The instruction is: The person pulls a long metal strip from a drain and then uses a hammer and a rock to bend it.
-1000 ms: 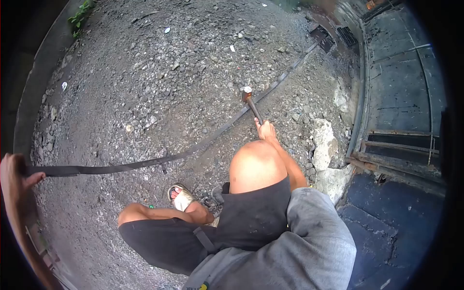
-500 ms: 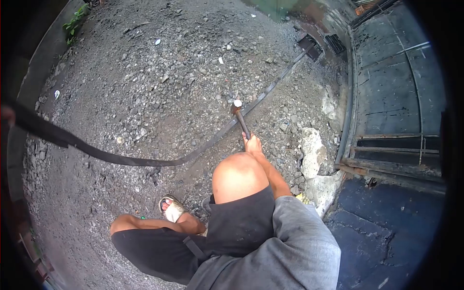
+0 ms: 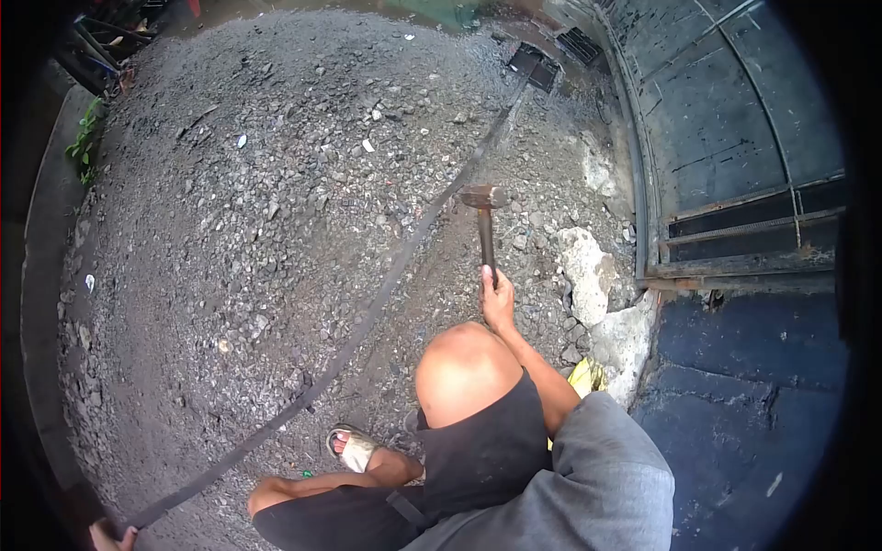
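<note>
From where I sit, the hammer (image 3: 486,225) is up in front of the bent right knee (image 3: 467,367), with its head just to the right of the long dark strip (image 3: 367,321) as I see it, not overlapping it. The right hand (image 3: 498,301) is wrapped firmly round the lower end of the handle, with the head pointing away from the body. I'd expect that squat metal head to carry most of the weight, so the tool should feel nose-heavy and completely rigid. Low on the handle is the right place for a full swing; sliding the grip nearer the head would give finer control. The bare handle could turn in a damp palm, so I'd want all the fingers round it.

The strip runs across the gravel (image 3: 276,211) from the lower left to a dark grate (image 3: 535,67) at the far end. I judge it light, thin and bendy, tough rather than fragile, and prone to twisting if held slack. Its near end is where I'd hold it, flat between thumb and fingers. The left hand (image 3: 112,538) is there, half lost in the dim corner; as far as I can judge, its fingers are closed on that end.
</note>
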The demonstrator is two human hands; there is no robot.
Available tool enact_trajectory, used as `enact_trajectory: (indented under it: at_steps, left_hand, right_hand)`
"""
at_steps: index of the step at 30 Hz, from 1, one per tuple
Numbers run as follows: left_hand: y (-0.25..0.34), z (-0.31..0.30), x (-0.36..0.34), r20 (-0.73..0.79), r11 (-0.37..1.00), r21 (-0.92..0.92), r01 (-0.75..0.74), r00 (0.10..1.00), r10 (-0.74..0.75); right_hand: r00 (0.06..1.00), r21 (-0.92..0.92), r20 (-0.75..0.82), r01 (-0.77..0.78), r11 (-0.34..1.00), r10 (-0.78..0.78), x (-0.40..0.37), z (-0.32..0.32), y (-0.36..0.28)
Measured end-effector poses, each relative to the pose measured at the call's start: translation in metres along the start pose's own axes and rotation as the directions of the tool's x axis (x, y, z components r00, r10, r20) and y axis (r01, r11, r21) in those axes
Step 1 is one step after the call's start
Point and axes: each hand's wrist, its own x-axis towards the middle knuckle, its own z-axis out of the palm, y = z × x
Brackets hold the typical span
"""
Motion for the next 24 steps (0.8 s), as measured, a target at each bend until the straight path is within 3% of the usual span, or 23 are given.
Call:
enact_trajectory:
  at_steps: [3, 4, 5, 6, 7, 8, 12, 14, 15, 16, 17, 18, 19, 20, 21, 23, 24]
  left_hand:
    - [0.033, 0.049, 0.000, 0.129, 0.983, -0.098, -0.155, 0.977, 0.167]
    - [0.042, 0.064, 0.001, 0.171, 0.976, -0.119, -0.183, 0.964, 0.202]
    - [0.051, 0.076, 0.002, 0.225, 0.975, -0.126, -0.180, 0.952, 0.205]
    - [0.053, 0.089, 0.002, 0.366, 0.983, -0.134, -0.126, 0.915, 0.167]
    - [0.043, 0.097, -0.004, 0.391, 0.984, -0.122, -0.131, 0.905, 0.169]
    - [0.027, 0.107, -0.013, 0.486, 0.972, -0.226, -0.065, 0.857, 0.171]
    - [-0.037, 0.126, -0.050, 0.780, 0.823, -0.465, 0.327, 0.591, 0.206]
    - [-0.031, 0.082, -0.067, 0.706, 0.787, -0.562, 0.253, 0.643, 0.297]
    - [-0.029, 0.064, -0.075, 0.723, 0.827, -0.520, 0.216, 0.626, 0.292]
    - [-0.028, 0.045, -0.080, 0.733, 0.862, -0.480, 0.165, 0.615, 0.290]
    - [-0.023, 0.024, -0.086, 0.804, 0.767, -0.527, 0.366, 0.508, 0.309]
    - [-0.015, 0.001, -0.095, 0.847, 0.636, -0.529, 0.562, 0.397, 0.353]
    - [-0.005, -0.029, -0.096, 0.881, 0.624, -0.462, 0.631, 0.248, 0.402]
    - [0.000, -0.054, -0.101, 0.888, 0.612, -0.383, 0.692, 0.093, 0.451]
    - [-0.003, -0.066, -0.109, 0.881, 0.608, -0.399, 0.687, 0.104, 0.461]
    - [-0.009, -0.076, -0.118, 0.792, 0.567, -0.406, 0.717, -0.034, 0.610]
    - [-0.010, -0.085, -0.125, 0.788, 0.559, -0.422, 0.713, -0.017, 0.616]
  right_hand:
    - [0.972, -0.211, -0.232, -0.022, 0.977, -0.029, -0.020, -0.058, 0.012]
    - [0.961, -0.288, -0.278, -0.100, 0.952, 0.017, -0.031, -0.086, 0.019]
    - [0.937, -0.477, -0.349, -0.174, 0.862, -0.005, -0.045, -0.114, 0.025]
    - [0.927, -0.552, -0.372, -0.255, 0.794, 0.039, -0.068, -0.137, 0.005]
    - [0.924, -0.585, -0.368, -0.315, 0.747, 0.101, -0.083, -0.172, 0.027]
    - [0.908, -0.669, -0.413, -0.358, 0.651, 0.075, -0.108, -0.194, 0.013]
    - [0.772, -0.697, -0.559, -0.636, 0.333, 0.303, -0.169, -0.268, -0.046]
    - [0.753, -0.730, -0.570, -0.648, 0.218, 0.328, -0.176, -0.303, -0.051]
    - [0.688, -0.765, -0.563, -0.644, 0.027, 0.458, -0.178, -0.314, -0.054]
    - [0.541, -0.721, -0.601, -0.685, -0.106, 0.589, -0.175, -0.317, -0.058]
    - [0.547, -0.733, -0.559, -0.678, -0.062, 0.624, -0.183, -0.314, -0.068]
    - [0.653, -0.781, -0.455, -0.620, 0.081, 0.605, -0.192, -0.298, -0.091]
    - [0.784, -0.855, -0.291, -0.470, 0.218, 0.548, -0.200, -0.276, -0.117]
    - [0.849, -0.883, -0.194, -0.370, 0.291, 0.492, -0.212, -0.240, -0.156]
    - [0.903, -0.820, -0.009, -0.252, 0.513, 0.429, -0.227, -0.211, -0.187]
    - [0.915, -0.540, 0.164, -0.230, 0.810, 0.369, -0.266, -0.146, -0.243]
    - [0.875, -0.479, 0.249, -0.262, 0.838, 0.416, -0.290, -0.115, -0.262]
